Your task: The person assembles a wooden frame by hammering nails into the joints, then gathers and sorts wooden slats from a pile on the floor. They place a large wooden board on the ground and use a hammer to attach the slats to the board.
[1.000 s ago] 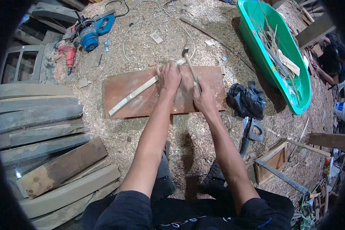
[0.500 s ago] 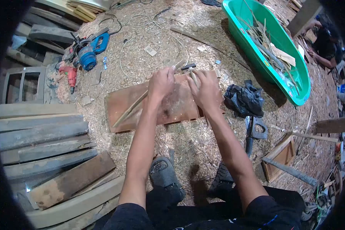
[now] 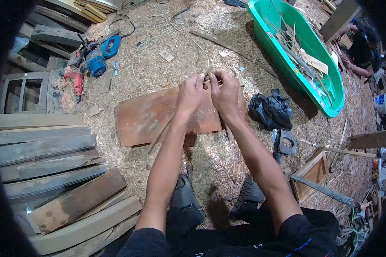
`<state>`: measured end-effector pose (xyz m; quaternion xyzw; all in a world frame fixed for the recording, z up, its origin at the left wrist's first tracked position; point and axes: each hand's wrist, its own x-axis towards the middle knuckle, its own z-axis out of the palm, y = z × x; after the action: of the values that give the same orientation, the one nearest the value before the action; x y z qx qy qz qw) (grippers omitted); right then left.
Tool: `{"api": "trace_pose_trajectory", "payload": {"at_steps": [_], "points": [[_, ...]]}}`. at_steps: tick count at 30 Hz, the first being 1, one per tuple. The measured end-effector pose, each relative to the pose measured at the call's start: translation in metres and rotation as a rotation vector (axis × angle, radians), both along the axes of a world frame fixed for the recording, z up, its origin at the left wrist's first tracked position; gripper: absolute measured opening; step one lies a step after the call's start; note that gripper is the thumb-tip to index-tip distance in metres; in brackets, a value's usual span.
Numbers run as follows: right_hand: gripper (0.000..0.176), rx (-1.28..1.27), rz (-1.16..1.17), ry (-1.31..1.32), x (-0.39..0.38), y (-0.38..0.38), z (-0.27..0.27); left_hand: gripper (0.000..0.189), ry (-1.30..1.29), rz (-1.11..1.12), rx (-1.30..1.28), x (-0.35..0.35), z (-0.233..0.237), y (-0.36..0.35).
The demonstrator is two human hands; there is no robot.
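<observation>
My left hand (image 3: 190, 94) is closed around a thin wooden strip (image 3: 160, 136), which slants down to the left under my forearm, its upper tip showing above my fingers. My right hand (image 3: 225, 92) is beside it, its thumb and fingers pinched together close to that tip. Part of a second wooden strip (image 3: 229, 132) shows below my right wrist and seems to run up into that hand; my fingers hide its upper part. Beneath both hands lies a reddish-brown board (image 3: 146, 113) on the ground.
Wood shavings cover the ground. To the right are a green tub (image 3: 261, 32) holding wood scraps, a black plastic bag (image 3: 270, 109) and a small wooden frame (image 3: 309, 173). At left lie a blue power tool (image 3: 96, 64), a red drill (image 3: 77, 84) and stacked planks (image 3: 51, 147). Another person (image 3: 362, 49) crouches at far right.
My hands have come together above the board, the right one moving left toward the left one. The left strip's lower end has swung off the board toward me.
</observation>
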<state>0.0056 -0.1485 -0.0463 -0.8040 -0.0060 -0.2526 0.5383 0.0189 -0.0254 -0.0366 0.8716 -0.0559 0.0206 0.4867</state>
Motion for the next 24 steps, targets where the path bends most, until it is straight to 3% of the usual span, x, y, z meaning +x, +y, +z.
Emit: {"api": "trace_pose_trajectory", "payload": {"at_steps": [5,8,11,17,20,24], "points": [[0.011,-0.057,0.014,0.042,-0.009,-0.004,0.022,0.045,0.162,-0.06,-0.236,0.007,-0.017,0.005],[0.013,-0.059,0.028,-0.019,0.004,-0.017,0.014,0.047,0.318,-0.269,-0.426,0.006,-0.002,0.015],[0.014,-0.059,-0.106,0.006,0.024,-0.034,0.009,0.049,0.563,-0.364,-0.189,0.004,-0.001,0.034],[0.014,-0.135,-0.155,-0.063,0.024,-0.037,-0.017,0.054,0.14,-0.243,-0.17,-0.007,-0.061,0.012],[0.016,-0.101,-0.135,-0.034,0.024,-0.034,-0.02,0.055,0.145,-0.14,-0.014,-0.024,-0.037,0.001],[0.018,-0.074,-0.083,0.057,0.023,-0.03,-0.002,0.055,0.09,-0.057,-0.091,-0.028,-0.043,-0.01]]}}
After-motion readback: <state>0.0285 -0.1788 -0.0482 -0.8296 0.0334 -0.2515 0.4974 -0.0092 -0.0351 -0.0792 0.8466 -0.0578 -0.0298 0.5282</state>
